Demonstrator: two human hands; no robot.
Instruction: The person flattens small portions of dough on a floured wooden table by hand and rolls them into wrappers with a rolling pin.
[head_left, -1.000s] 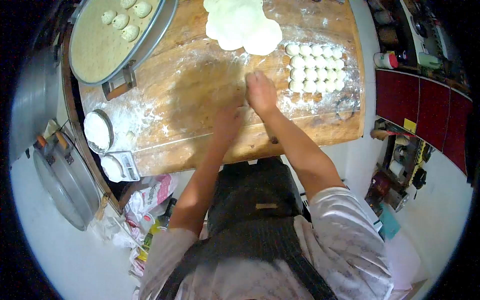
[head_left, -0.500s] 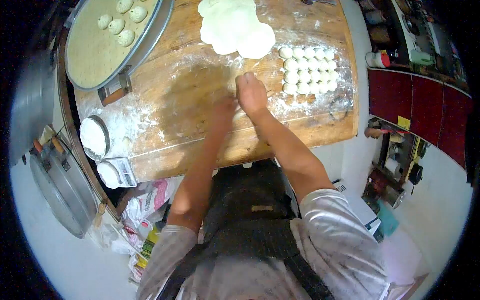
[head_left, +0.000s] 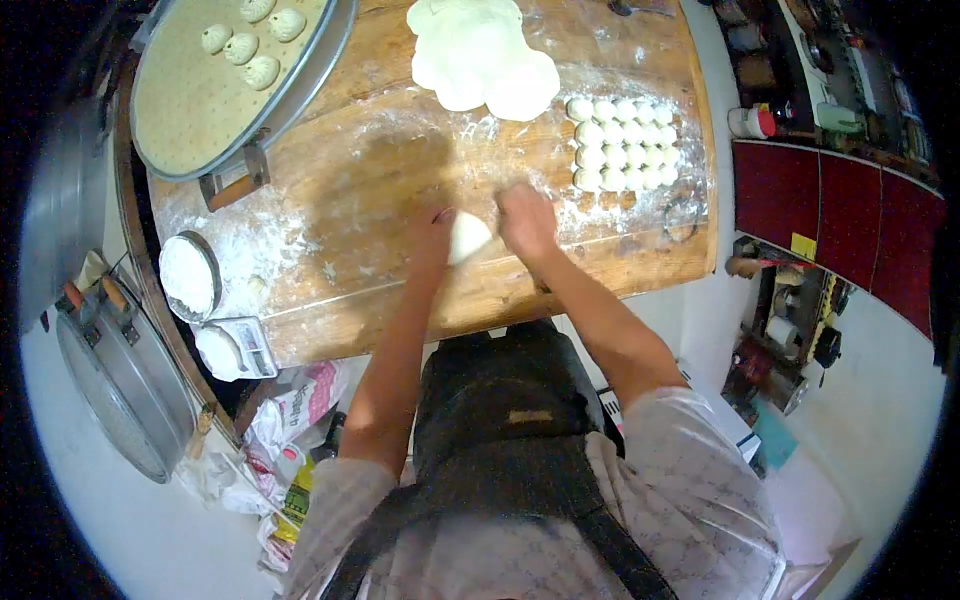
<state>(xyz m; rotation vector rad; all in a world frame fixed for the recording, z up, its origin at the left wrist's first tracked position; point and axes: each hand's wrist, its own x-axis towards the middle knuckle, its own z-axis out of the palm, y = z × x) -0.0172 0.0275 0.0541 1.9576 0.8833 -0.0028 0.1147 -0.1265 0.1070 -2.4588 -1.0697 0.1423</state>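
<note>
A flat white piece of dough shows at the inner side of my left hand, low over the floured wooden table. My left hand is smeared by motion but appears to grip the dough's edge. To the right of the dough, my right hand is curled closed, and whatever lies inside its fingers is hidden. Beyond my hands is a pile of overlapping round dough wrappers. Rows of small dough balls sit to the right.
A large round steamer tray with several pleated buns stands at the far left. Below it are a bowl of flour and a small scale. The wooden table's near edge runs before my apron.
My hands have drawn apart, the left one moving left and nearer me, the right one shifting right. The flat dough piece now shows plainly between them.
</note>
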